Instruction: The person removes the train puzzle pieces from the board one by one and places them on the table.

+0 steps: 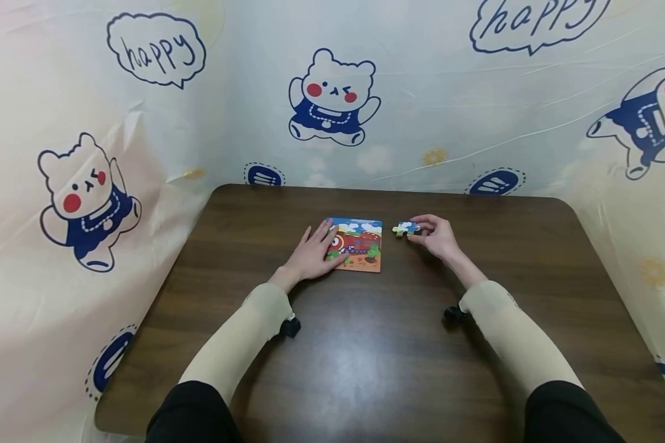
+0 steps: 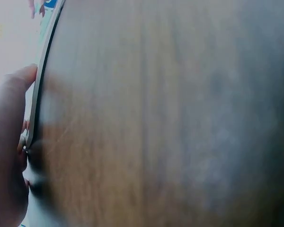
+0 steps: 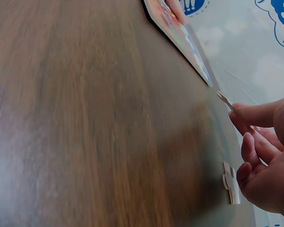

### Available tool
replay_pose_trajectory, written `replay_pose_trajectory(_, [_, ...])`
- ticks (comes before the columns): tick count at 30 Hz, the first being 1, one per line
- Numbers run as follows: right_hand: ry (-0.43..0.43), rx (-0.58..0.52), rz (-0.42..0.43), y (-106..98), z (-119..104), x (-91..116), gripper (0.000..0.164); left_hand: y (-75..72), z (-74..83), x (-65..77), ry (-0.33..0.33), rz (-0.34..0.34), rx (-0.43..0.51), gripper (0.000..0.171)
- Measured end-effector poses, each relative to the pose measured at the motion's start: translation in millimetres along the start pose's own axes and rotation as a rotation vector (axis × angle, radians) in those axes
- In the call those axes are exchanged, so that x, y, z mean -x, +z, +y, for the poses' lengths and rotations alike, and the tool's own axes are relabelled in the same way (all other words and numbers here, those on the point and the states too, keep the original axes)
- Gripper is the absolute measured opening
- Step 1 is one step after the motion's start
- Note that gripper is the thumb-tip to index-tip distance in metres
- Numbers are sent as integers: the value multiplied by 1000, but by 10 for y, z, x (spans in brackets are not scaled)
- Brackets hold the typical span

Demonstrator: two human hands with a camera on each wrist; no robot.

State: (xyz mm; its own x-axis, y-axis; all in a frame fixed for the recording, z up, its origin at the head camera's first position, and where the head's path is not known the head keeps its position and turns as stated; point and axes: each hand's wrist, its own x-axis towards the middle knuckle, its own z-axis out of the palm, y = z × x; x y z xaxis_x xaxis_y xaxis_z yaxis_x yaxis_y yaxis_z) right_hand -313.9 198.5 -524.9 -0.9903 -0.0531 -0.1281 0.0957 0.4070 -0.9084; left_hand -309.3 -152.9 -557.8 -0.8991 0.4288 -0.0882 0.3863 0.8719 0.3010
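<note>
A square picture puzzle board, with a red train under a blue sky, lies toward the far side of the table. My left hand rests over its left part, fingers spread. Along the left edge of the left wrist view, that hand touches the board's thin rim. To the right of the board, my right hand pinches a blue, white and green jigsaw piece between thumb and fingers. The held piece appears edge-on in the right wrist view. Below the hand lies another jigsaw piece.
The brown wooden table has rounded corners. Behind it and along both sides hangs a pale cloth printed with bears and the word happy. Dark wrist cameras are at both cuffs, the left camera close above the tabletop.
</note>
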Motion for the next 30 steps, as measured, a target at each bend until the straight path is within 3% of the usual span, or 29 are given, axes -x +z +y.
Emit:
replay_pose_trajectory(12, [-41, 116, -34, -109, 68, 31, 43, -117, -13, 102, 13, -58, -22, 96])
replay_pose_trajectory(24, [-135, 320, -49, -112, 104, -29, 41, -174, -64, 176, 3, -52, 24, 96])
replay_pose_trajectory(30, [-136, 335, -55, -110, 125, -43, 42, -202, -49, 169, 1, -60, 33, 96])
